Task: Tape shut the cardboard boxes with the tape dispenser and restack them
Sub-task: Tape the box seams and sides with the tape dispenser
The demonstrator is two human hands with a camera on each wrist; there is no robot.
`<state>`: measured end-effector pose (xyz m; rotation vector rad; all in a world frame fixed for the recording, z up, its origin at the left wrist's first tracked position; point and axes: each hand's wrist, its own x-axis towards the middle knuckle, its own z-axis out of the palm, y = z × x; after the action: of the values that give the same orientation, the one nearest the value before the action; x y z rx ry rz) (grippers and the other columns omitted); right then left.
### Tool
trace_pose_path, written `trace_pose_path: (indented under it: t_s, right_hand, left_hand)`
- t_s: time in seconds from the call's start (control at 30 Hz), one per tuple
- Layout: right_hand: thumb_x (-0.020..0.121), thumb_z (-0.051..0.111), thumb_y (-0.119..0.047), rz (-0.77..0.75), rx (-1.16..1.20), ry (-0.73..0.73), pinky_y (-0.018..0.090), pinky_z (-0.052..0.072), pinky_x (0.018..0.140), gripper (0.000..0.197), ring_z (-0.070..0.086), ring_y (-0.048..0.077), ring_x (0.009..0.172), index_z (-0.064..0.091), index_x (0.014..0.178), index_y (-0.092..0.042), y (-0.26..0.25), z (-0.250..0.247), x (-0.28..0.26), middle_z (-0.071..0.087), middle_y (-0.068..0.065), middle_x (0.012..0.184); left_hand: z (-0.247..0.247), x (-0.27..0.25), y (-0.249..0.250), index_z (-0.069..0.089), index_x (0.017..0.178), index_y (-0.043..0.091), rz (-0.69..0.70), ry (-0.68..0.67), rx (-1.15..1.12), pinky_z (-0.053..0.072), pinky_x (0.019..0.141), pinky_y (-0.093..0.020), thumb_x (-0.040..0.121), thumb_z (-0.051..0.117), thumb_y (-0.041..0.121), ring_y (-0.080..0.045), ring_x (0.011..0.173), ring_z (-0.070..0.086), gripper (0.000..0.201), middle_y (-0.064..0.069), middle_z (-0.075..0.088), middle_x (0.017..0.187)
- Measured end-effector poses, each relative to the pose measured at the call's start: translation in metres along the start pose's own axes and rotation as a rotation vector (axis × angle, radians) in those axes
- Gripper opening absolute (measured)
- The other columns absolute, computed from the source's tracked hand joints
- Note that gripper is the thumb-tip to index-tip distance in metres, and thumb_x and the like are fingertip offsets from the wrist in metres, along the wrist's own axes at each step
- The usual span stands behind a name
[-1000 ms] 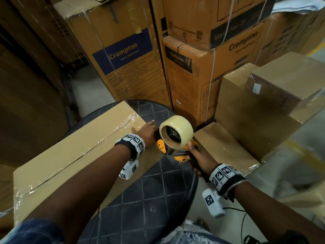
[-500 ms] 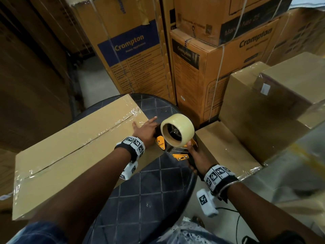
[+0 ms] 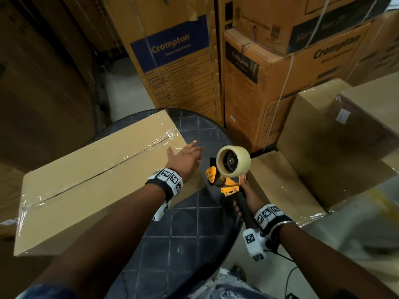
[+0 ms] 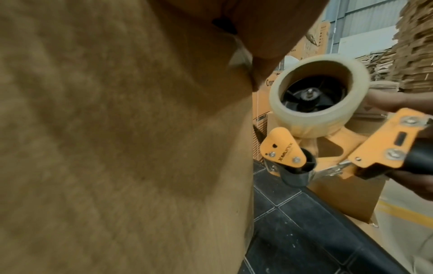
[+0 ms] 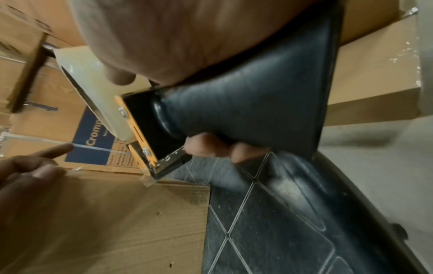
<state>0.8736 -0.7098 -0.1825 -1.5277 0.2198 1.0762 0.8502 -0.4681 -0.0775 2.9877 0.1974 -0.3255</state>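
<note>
Taped cardboard box and tape dispenser on a dark round counter.

The long tan box lies flat on the counter, its centre seam covered end to end by a strip of clear tape wrinkled at the far corner. The orange-framed dispenser, carrying a full roll of clear tape, is held just off the box's right end by its black handle, roll uppermost. More sealed plain boxes sit stacked to the right.
</note>
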Motion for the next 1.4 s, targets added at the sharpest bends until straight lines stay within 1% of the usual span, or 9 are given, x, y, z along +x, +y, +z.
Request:
trace_pose_path:
  t_s: [0.23, 0.3, 0.4, 0.63, 0.9, 1.1, 1.23, 1.33, 1.4]
  right_hand:
    - [0.080, 0.024, -0.097, 0.120, 0.065, 0.010, 0.023, 0.039, 0.042, 0.100, 0.044, 0.023, 0.037, 0.055, 0.056, -0.005, -0.012, 0.017, 0.043, 0.047, 0.012, 0.051]
    - [0.084, 0.020, -0.094, 0.157, 0.072, -0.012, 0.023, 0.039, 0.044, 0.100, 0.044, 0.023, 0.036, 0.053, 0.056, -0.004, -0.019, 0.020, 0.051, 0.047, 0.011, 0.050]
    - [0.082, 0.020, -0.096, 0.181, 0.096, -0.028, 0.025, 0.040, 0.047, 0.101, 0.045, 0.024, 0.038, 0.053, 0.055, -0.004, -0.025, 0.023, 0.067, 0.047, 0.012, 0.051]
    - [0.081, 0.020, -0.097, 0.221, 0.153, -0.064, 0.027, 0.041, 0.048, 0.101, 0.046, 0.024, 0.041, 0.054, 0.055, -0.006, -0.014, 0.031, 0.099, 0.048, 0.013, 0.052]
    - [0.088, 0.011, -0.090, 0.167, 0.290, -0.084, 0.025, 0.043, 0.042, 0.106, 0.049, 0.025, 0.038, 0.061, 0.050, -0.005, -0.006, 0.043, 0.123, 0.049, 0.015, 0.050]
    - [0.091, 0.016, -0.086, 0.170, 0.343, -0.033, 0.025, 0.047, 0.038, 0.101, 0.049, 0.024, 0.035, 0.065, 0.063, -0.002, -0.009, 0.045, 0.130, 0.048, 0.014, 0.048]
    - [0.088, 0.015, -0.090, 0.204, 0.271, -0.024, 0.029, 0.050, 0.042, 0.104, 0.052, 0.027, 0.036, 0.060, 0.063, 0.001, -0.005, 0.042, 0.131, 0.050, 0.015, 0.049]
    - [0.084, 0.014, -0.095, 0.244, 0.193, 0.082, 0.037, 0.056, 0.055, 0.110, 0.056, 0.030, 0.045, 0.062, 0.059, 0.001, -0.003, 0.047, 0.137, 0.055, 0.020, 0.053]
    - [0.084, 0.018, -0.095, 0.257, 0.080, 0.218, 0.054, 0.053, 0.097, 0.112, 0.068, 0.042, 0.085, 0.074, 0.095, 0.002, -0.010, 0.056, 0.137, 0.069, 0.031, 0.094]
  left_hand:
    - [0.000, -0.001, 0.005, 0.054, 0.124, 0.023, -0.044, 0.001, 0.059, 0.012, 0.108, -0.076, 0.104, 0.038, 0.029, -0.011, 0.151, 0.005, 0.026, 0.011, -0.002, 0.165]
    - [0.003, 0.000, 0.005, 0.026, 0.152, 0.027, -0.059, 0.020, 0.076, 0.012, 0.108, -0.074, 0.105, 0.035, 0.030, -0.008, 0.151, 0.003, 0.048, 0.013, -0.006, 0.164]
    - [0.007, 0.002, 0.007, -0.003, 0.156, 0.031, -0.083, 0.038, 0.079, 0.012, 0.109, -0.072, 0.104, 0.031, 0.033, -0.006, 0.150, 0.002, 0.063, 0.015, -0.005, 0.164]
    - [0.011, 0.002, 0.006, -0.004, 0.156, 0.030, -0.105, 0.109, 0.051, 0.009, 0.115, -0.065, 0.106, 0.024, 0.037, -0.006, 0.151, 0.001, 0.058, 0.014, -0.006, 0.164]
    - [0.009, 0.006, 0.009, -0.006, 0.150, 0.052, -0.139, 0.116, 0.007, 0.004, 0.116, -0.062, 0.101, 0.040, 0.037, -0.013, 0.151, -0.006, 0.068, 0.017, -0.009, 0.163]
    - [0.005, 0.006, 0.009, -0.008, 0.157, 0.018, -0.377, 0.158, -0.106, -0.003, 0.120, -0.046, 0.095, 0.045, 0.052, -0.015, 0.151, -0.011, 0.088, 0.002, -0.018, 0.163]
    - [0.009, -0.006, 0.014, -0.010, 0.155, 0.010, -0.461, 0.111, -0.073, -0.005, 0.120, -0.044, 0.093, 0.040, 0.055, -0.019, 0.151, -0.011, 0.092, -0.006, -0.017, 0.164]
    - [0.011, -0.020, 0.014, -0.009, 0.156, 0.012, -0.461, 0.107, -0.095, -0.001, 0.121, -0.046, 0.094, 0.041, 0.048, -0.017, 0.151, -0.010, 0.087, -0.003, -0.016, 0.164]
    - [0.013, -0.031, 0.013, -0.007, 0.157, 0.015, -0.458, 0.118, -0.120, -0.001, 0.121, -0.048, 0.094, 0.039, 0.044, -0.015, 0.151, -0.009, 0.083, 0.001, -0.016, 0.164]
